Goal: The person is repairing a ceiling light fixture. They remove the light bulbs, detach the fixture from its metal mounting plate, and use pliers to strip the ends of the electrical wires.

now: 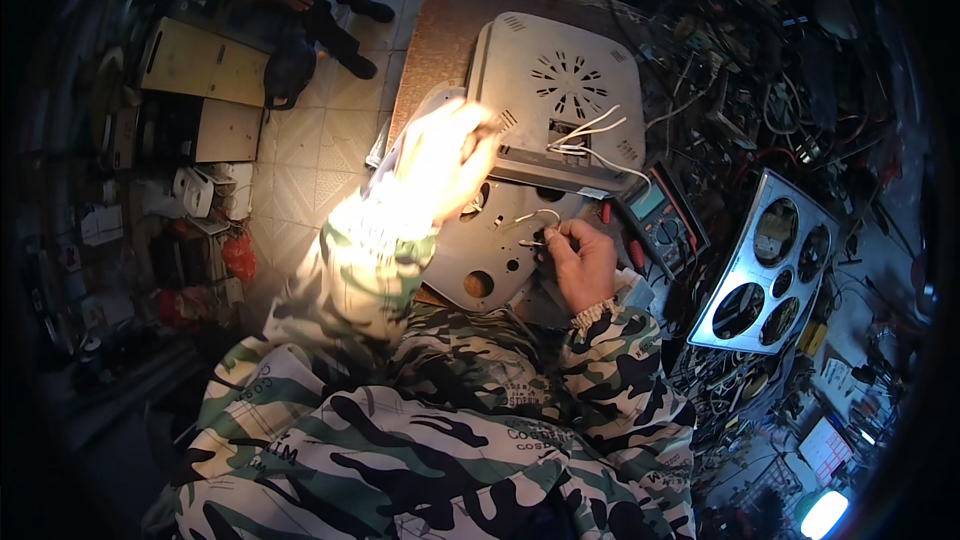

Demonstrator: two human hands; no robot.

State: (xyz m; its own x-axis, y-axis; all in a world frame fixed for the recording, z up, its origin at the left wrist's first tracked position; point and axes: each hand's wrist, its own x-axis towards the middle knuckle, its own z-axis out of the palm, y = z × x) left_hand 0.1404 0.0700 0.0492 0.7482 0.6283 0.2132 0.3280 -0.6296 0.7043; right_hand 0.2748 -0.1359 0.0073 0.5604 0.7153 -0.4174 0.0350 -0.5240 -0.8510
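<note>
A beige appliance housing (510,60) with round vent slots lies on the bench, and pale wires (605,125) come out of an opening near its front edge. Against its left side is my left hand (450,155), raised, overexposed and blurred; whether it holds anything is hidden. In front of the housing lies a grey metal plate (450,258) with round holes. Over its right part my right hand (585,258) is closed, its thumb and fingertips pinching a thin pale wire (540,213) that loops to the left. A small dark part shows at those fingertips.
Right of the housing sits a multimeter (665,225) with a red probe (635,253) beside it. A shiny metal panel (740,310) with round cutouts leans farther right, amid tangled cables and parts. A person (330,10) sits beyond the bench at far left, near a wooden cabinet (205,60).
</note>
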